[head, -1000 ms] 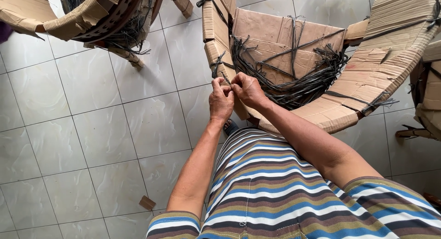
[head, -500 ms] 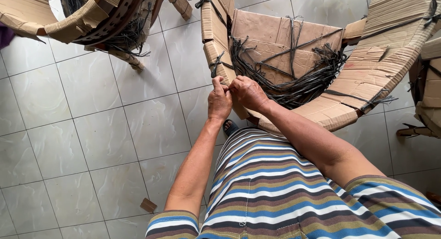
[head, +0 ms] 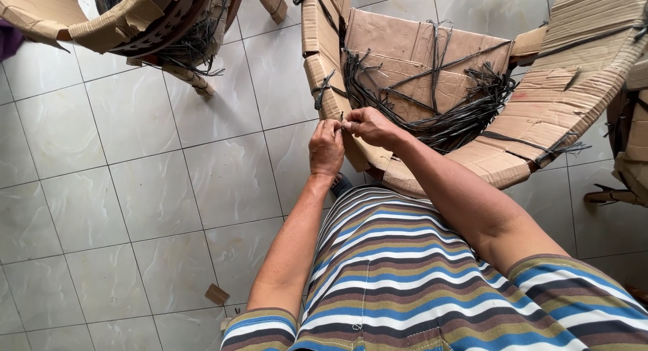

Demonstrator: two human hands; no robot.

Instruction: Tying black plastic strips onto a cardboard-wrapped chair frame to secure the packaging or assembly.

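I am seeing the left hand [head: 327, 147] and right hand [head: 368, 126] meeting at the rim of the cardboard-wrapped frame [head: 324, 61], fingertips pinching a thin dark strap [head: 342, 118] between them. Both are closing on it. Loose dark straps [head: 439, 115] are lying bundled inside the frame, above the tiled floor [head: 135, 189].

Craft workshop, tiled floor [head: 135, 189], cardboard-wrapped furniture frames [head: 418, 47], loose black weaving strands [head: 445, 115]
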